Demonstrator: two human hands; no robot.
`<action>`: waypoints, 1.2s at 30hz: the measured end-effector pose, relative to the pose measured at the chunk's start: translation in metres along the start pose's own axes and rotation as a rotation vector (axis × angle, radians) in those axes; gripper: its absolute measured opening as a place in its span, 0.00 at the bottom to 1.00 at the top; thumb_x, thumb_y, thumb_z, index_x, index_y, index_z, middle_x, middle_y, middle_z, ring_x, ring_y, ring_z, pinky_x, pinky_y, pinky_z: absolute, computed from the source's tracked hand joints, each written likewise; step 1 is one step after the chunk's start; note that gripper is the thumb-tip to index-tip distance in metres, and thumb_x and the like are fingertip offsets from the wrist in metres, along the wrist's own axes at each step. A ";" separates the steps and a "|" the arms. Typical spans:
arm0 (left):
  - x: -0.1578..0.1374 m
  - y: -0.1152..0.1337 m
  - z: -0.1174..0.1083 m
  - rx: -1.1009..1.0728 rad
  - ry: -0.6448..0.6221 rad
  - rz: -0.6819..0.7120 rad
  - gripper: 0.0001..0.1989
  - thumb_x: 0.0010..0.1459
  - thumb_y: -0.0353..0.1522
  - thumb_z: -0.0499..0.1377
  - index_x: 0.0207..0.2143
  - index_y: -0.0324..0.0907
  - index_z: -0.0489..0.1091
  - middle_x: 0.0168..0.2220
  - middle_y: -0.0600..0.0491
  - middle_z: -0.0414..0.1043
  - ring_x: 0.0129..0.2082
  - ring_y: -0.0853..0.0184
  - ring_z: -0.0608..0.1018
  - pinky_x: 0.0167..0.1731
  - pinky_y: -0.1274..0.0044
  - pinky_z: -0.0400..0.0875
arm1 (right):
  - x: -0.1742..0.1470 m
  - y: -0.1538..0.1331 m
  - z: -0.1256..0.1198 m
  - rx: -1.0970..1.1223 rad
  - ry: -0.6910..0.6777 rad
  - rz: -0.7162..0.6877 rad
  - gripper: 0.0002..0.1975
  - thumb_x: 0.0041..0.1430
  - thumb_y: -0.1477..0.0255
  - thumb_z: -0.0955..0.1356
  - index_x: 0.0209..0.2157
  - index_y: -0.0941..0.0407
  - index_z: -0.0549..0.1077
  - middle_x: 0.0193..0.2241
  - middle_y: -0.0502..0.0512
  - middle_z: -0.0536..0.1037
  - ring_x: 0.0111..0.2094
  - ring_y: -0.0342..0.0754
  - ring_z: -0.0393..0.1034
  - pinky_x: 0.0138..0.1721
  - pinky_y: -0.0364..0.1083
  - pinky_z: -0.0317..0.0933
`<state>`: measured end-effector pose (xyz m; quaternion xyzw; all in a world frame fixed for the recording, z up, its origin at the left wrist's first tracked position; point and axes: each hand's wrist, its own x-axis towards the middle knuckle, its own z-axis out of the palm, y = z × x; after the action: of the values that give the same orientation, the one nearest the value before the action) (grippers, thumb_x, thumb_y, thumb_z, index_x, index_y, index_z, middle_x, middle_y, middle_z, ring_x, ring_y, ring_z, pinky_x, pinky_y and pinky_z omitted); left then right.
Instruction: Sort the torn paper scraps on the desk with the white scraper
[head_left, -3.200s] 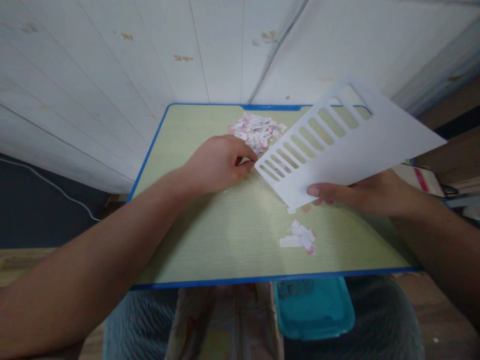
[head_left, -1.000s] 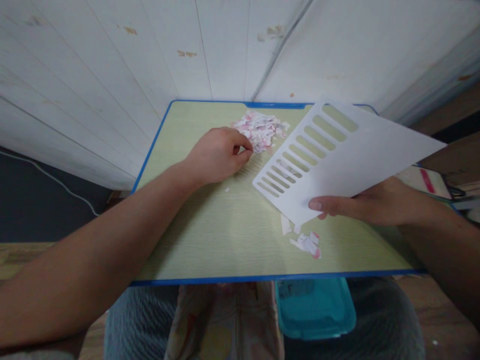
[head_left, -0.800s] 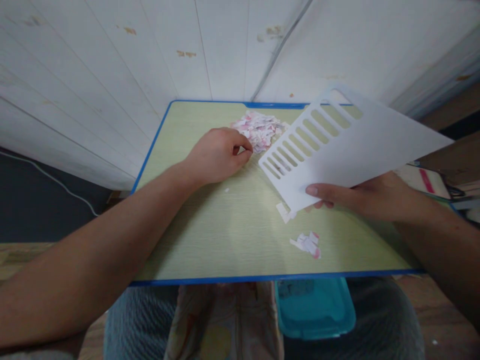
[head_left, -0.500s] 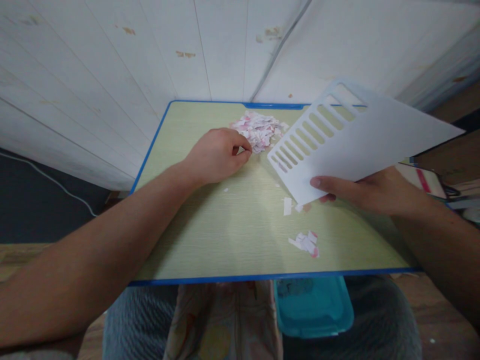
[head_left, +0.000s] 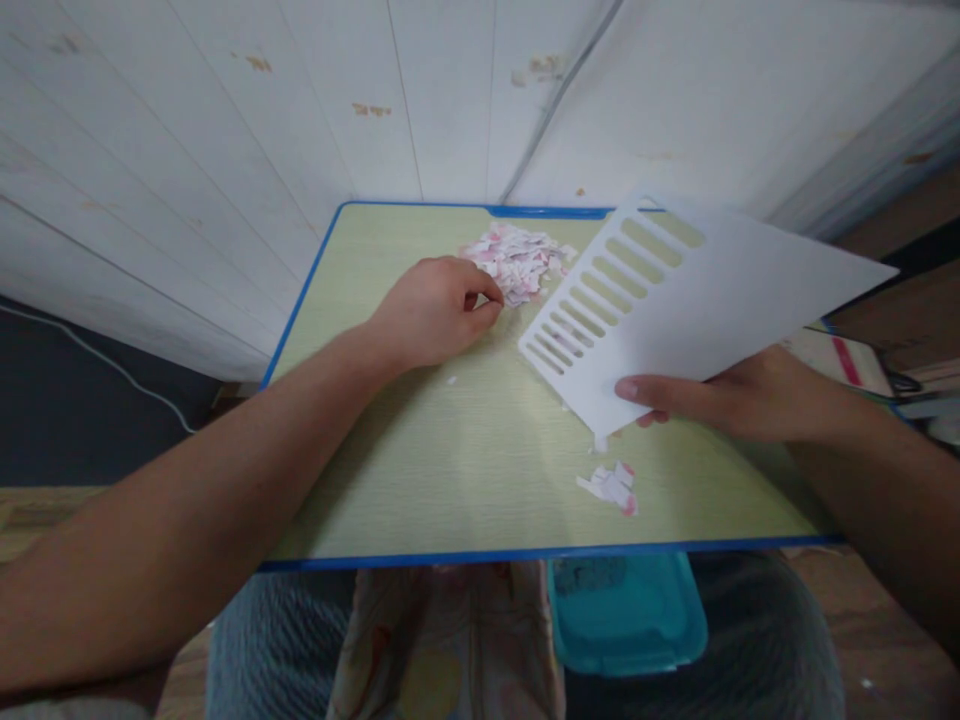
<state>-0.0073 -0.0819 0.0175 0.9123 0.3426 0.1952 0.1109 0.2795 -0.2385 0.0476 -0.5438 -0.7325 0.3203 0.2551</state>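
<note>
In the head view, my left hand (head_left: 442,312) rests at the front edge of a pile of torn white and pink paper scraps (head_left: 514,258). Its thumb and forefinger are pinched together; whatever lies between them is too small to make out. My right hand (head_left: 697,398) grips a flat white sheet with a row of slots (head_left: 667,310), thumb on top and fingers beneath. The sheet is held tilted over the tabletop, right of the pile. Close below its lower corner lies a small cluster of scraps (head_left: 611,487), with another scrap partly hidden under that corner.
The small table (head_left: 420,470) has a pale wood-grain top and a blue rim. A turquoise plastic tub (head_left: 630,630) sits below its front edge, by my lap. Behind stands a white panelled wall (head_left: 442,90) with a grey cable (head_left: 559,100). Boxes (head_left: 900,310) are at the right.
My right hand has shifted the slotted sheet left and toward me, so it now covers most of the scraps near its lower corner. My left hand has stayed in place.
</note>
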 end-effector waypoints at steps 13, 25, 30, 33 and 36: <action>0.001 0.001 -0.002 0.011 -0.024 -0.033 0.17 0.68 0.36 0.59 0.48 0.46 0.88 0.39 0.51 0.86 0.42 0.60 0.83 0.51 0.69 0.73 | 0.000 0.002 0.000 0.079 -0.048 0.032 0.20 0.68 0.54 0.77 0.26 0.50 0.77 0.22 0.52 0.80 0.25 0.54 0.77 0.31 0.53 0.75; 0.001 0.001 -0.002 0.024 -0.026 -0.021 0.16 0.69 0.37 0.59 0.47 0.46 0.88 0.38 0.52 0.85 0.40 0.61 0.82 0.49 0.69 0.72 | 0.006 0.005 0.000 0.022 0.218 0.039 0.24 0.69 0.54 0.76 0.21 0.49 0.74 0.21 0.52 0.78 0.24 0.52 0.74 0.32 0.53 0.75; 0.001 0.001 -0.002 0.012 -0.022 -0.020 0.17 0.68 0.37 0.59 0.48 0.46 0.88 0.39 0.52 0.85 0.41 0.61 0.82 0.51 0.69 0.72 | 0.008 0.005 0.008 -0.002 0.192 0.032 0.26 0.70 0.53 0.75 0.21 0.49 0.73 0.20 0.50 0.77 0.22 0.50 0.71 0.32 0.51 0.73; 0.001 0.001 -0.002 0.005 -0.029 -0.033 0.17 0.68 0.37 0.59 0.48 0.47 0.88 0.39 0.51 0.86 0.42 0.60 0.82 0.51 0.69 0.72 | 0.006 0.007 0.008 -0.051 0.163 0.047 0.26 0.70 0.52 0.76 0.21 0.49 0.73 0.20 0.50 0.77 0.23 0.51 0.71 0.33 0.52 0.73; 0.000 0.001 -0.002 -0.004 -0.028 -0.034 0.17 0.67 0.37 0.59 0.47 0.47 0.88 0.38 0.51 0.86 0.41 0.60 0.83 0.50 0.69 0.73 | 0.002 0.006 0.002 -0.066 0.110 0.046 0.23 0.70 0.52 0.76 0.24 0.49 0.75 0.21 0.52 0.79 0.24 0.53 0.73 0.34 0.53 0.74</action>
<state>-0.0073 -0.0823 0.0202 0.9087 0.3562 0.1811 0.1208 0.2808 -0.2357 0.0417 -0.5854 -0.7147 0.2717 0.2694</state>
